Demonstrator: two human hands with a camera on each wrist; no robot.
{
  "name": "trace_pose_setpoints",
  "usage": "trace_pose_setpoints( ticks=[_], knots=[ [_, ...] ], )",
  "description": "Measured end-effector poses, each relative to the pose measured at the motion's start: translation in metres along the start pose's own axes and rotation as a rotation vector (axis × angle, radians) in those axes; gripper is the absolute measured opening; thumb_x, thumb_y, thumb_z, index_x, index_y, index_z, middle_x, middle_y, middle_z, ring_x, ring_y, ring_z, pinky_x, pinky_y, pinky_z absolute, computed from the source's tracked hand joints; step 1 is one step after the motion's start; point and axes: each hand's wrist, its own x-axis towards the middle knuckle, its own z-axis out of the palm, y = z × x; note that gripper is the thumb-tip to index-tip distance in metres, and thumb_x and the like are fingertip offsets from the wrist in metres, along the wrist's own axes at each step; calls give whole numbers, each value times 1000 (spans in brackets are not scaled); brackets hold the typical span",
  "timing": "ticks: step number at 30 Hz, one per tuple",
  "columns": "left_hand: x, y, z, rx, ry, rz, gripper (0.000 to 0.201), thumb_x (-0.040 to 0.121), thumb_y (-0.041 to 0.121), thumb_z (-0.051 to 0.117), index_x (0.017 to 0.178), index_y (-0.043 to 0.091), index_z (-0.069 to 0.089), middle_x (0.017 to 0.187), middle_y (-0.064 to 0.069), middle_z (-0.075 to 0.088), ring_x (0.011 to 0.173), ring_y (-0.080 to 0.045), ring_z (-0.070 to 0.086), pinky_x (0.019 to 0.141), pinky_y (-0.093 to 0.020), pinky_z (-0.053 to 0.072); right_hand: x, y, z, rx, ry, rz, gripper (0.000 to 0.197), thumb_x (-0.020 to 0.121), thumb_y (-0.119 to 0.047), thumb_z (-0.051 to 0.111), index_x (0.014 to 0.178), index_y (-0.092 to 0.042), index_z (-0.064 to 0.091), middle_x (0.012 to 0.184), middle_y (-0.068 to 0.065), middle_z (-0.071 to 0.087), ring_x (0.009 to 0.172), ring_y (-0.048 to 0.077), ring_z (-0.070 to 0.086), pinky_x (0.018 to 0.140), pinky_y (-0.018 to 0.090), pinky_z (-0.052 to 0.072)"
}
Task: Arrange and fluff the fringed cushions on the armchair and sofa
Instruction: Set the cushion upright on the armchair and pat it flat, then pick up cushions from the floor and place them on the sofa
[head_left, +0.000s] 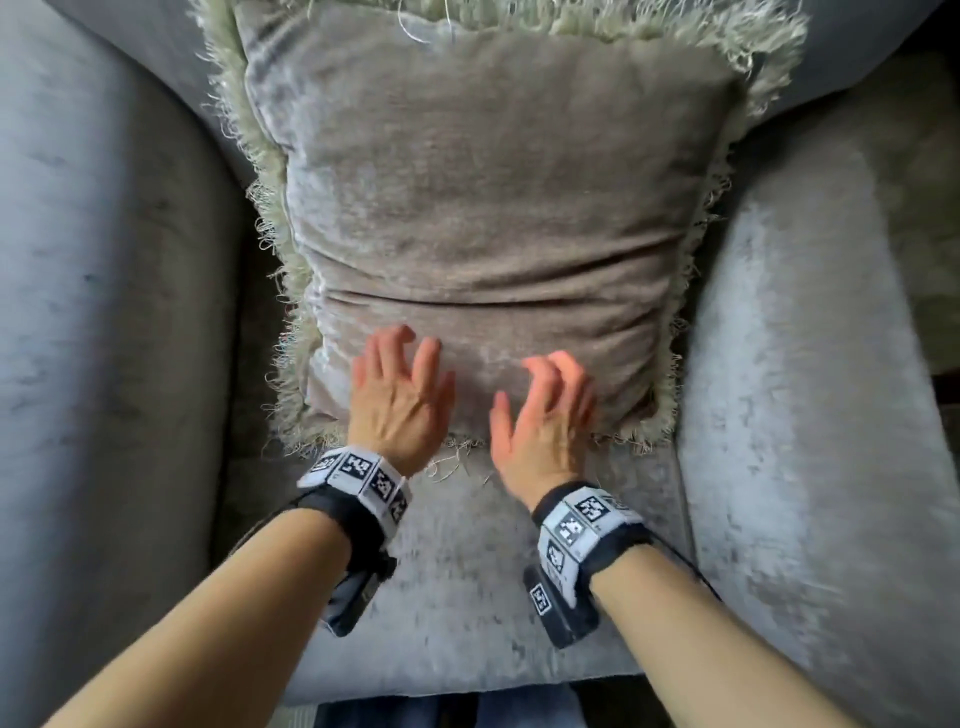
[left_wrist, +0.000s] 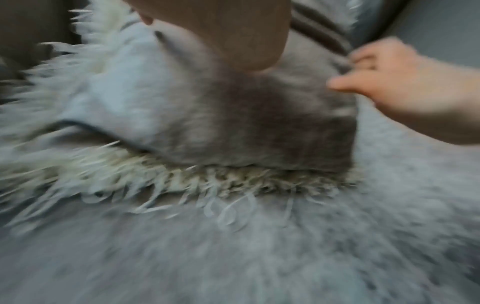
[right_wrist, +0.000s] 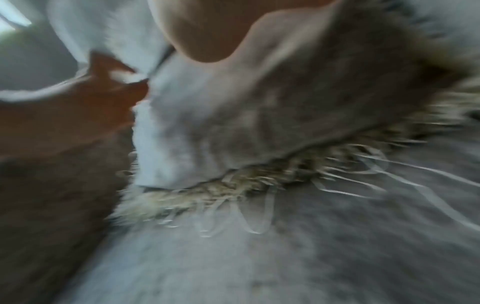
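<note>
A taupe velvet cushion (head_left: 483, 208) with pale green fringe leans against the back of the grey armchair, its lower edge on the seat (head_left: 467, 597). My left hand (head_left: 400, 384) lies on the cushion's lower left part with fingers spread and straight. My right hand (head_left: 545, 410) touches the lower middle beside it, fingertips slightly bent, thumb out, gripping nothing. The left wrist view shows the cushion (left_wrist: 207, 123), its bottom fringe (left_wrist: 233, 183) and the right hand (left_wrist: 402, 86). The right wrist view is blurred, with the cushion (right_wrist: 259, 113) and the left hand (right_wrist: 64, 115) in it.
The armchair's padded left arm (head_left: 104, 312) and right arm (head_left: 805, 415) close in the cushion on both sides. Bare seat velvet stretches between the fringe and the front edge. A crease runs across the cushion above my fingers.
</note>
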Motion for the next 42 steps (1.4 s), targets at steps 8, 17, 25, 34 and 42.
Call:
trace_pose_setpoints(
  ticks=[8,17,25,34,42],
  knots=[
    [20,-43,-23,454,-694,-271,29,86,19,52,111,17,67,115,-6,67,107,-26,60,96,-39,40,20,47,-21,-258,-548,646,36,76,-30,49,106,-21,69,119,7,60,120,29,46,103,46,29],
    [100,55,-138,273,-566,-93,31,89,17,49,111,3,64,113,-19,65,103,-36,64,77,-35,50,54,2,-130,63,-273,636,24,82,-18,53,100,-16,70,114,11,63,107,33,59,92,36,49],
    [127,223,-258,146,-509,244,31,92,26,49,108,5,65,110,-16,66,102,-34,64,78,-33,49,67,12,-332,136,-49,663,28,86,-16,49,101,-13,72,111,13,69,104,34,61,87,29,48],
    [27,483,-343,107,-451,773,31,90,27,50,96,2,67,105,-17,67,94,-34,64,69,-29,44,-116,99,-568,82,295,967,31,88,-12,47,105,-8,73,108,13,71,105,32,64,93,32,51],
    [-227,690,-339,-81,-621,1203,28,85,22,54,95,4,72,94,-16,72,91,-31,69,66,-27,48,-396,175,-677,105,527,1369,29,85,-17,52,103,-7,72,108,14,70,105,32,64,93,35,52]
  ],
)
